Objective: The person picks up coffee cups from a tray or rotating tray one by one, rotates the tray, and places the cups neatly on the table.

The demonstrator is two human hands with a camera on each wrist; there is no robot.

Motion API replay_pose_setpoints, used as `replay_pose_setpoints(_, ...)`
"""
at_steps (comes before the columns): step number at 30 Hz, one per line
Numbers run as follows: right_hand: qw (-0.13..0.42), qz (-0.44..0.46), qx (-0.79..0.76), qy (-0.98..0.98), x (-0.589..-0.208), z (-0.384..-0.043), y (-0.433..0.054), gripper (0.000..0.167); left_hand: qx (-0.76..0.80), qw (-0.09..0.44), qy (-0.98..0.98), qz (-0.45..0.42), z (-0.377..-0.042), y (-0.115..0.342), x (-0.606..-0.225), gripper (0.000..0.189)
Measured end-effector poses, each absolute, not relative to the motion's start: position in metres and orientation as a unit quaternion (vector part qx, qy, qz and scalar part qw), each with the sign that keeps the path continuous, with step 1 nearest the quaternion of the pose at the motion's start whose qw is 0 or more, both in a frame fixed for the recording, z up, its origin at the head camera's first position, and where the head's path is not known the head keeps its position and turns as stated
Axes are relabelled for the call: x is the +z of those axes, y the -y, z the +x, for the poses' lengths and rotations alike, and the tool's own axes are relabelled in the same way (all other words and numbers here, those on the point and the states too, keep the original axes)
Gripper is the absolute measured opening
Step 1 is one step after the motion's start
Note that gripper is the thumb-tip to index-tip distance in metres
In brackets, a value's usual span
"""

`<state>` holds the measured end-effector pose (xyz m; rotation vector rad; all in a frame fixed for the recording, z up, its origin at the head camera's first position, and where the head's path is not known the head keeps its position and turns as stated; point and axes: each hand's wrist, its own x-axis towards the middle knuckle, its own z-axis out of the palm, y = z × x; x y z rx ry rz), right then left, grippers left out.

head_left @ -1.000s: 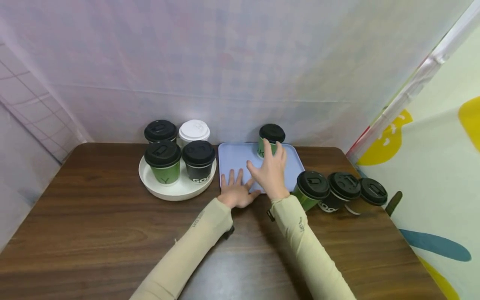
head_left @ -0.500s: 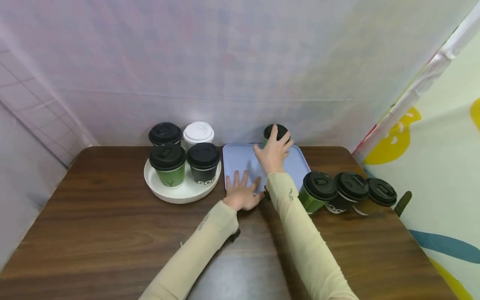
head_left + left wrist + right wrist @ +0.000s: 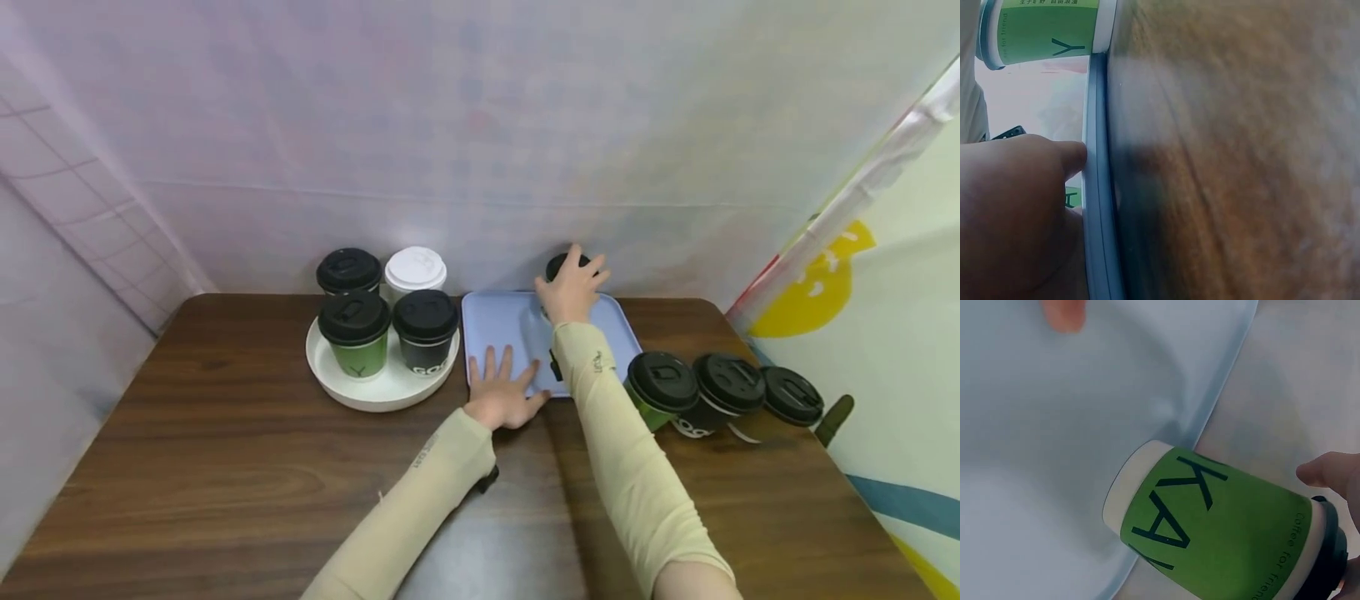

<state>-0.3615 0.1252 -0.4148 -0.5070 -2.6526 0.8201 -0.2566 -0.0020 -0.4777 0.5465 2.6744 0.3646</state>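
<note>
A green paper coffee cup [image 3: 1222,531] with a black lid [image 3: 557,265] stands at the back of the light-blue tray [image 3: 501,321]. Over and around its lid my right hand [image 3: 573,292] reaches with fingers spread. In the right wrist view its thumb [image 3: 1322,470] appears apart from the cup, near the lid; whether other fingers touch the lid is partly hidden. My left hand [image 3: 502,400] rests with splayed fingers at the tray's front edge. From the left wrist view, that hand [image 3: 1016,206] lies against the tray rim [image 3: 1099,187].
Left of the blue tray, a round white tray [image 3: 378,405] bears several lidded cups, including a green one [image 3: 360,357] and one with a white lid [image 3: 415,267]. To the right stand a green cup [image 3: 660,387], a black one [image 3: 726,387] and a brown one [image 3: 757,423].
My right hand has moved forward, from in front of the green cup to over its lid. The left hand stays at the tray's front edge. The head view has shifted slightly.
</note>
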Motion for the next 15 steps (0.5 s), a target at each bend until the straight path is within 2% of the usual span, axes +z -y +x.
replay_pose_setpoints(7, 0.161, -0.174, 0.267, 0.934, -0.4167, -0.3649, -0.1336, 0.073, 0.138, 0.172, -0.955, 0.196, -0.2497, 0.0021, -0.4733, 0.065)
replay_pose_setpoints(15, 0.156, -0.155, 0.265, 0.939, -0.4112, -0.3601, -0.1309, 0.069, 0.137, 0.176, -0.956, 0.192, -0.2490, 0.0068, -0.4712, 0.065)
